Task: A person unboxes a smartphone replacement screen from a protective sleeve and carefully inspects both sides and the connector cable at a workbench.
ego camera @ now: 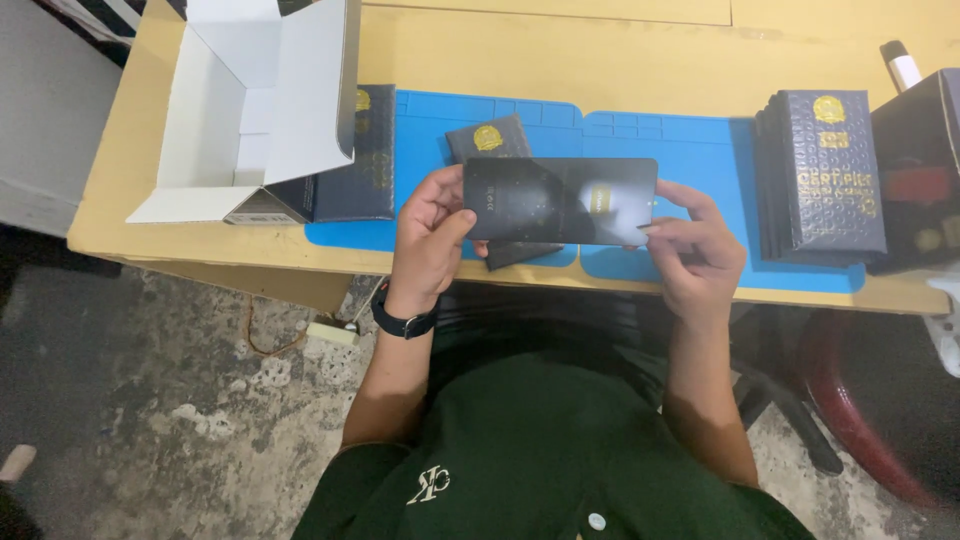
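Observation:
My left hand (430,240) and my right hand (695,250) hold a long, flat, glossy black panel (560,200) level between them, each gripping one short end above the near edge of a blue work mat (700,160). Under the panel, a small dark booklet-like card with a gold emblem (490,140) lies on the mat, partly hidden. A black watch sits on my left wrist.
An open white cardboard box (250,100) stands at the table's left, with a dark patterned box (365,160) beside it. A stack of dark patterned boxes (825,175) stands on the mat's right, next to a black box (915,165). Bare concrete floor lies below the wooden table (600,50).

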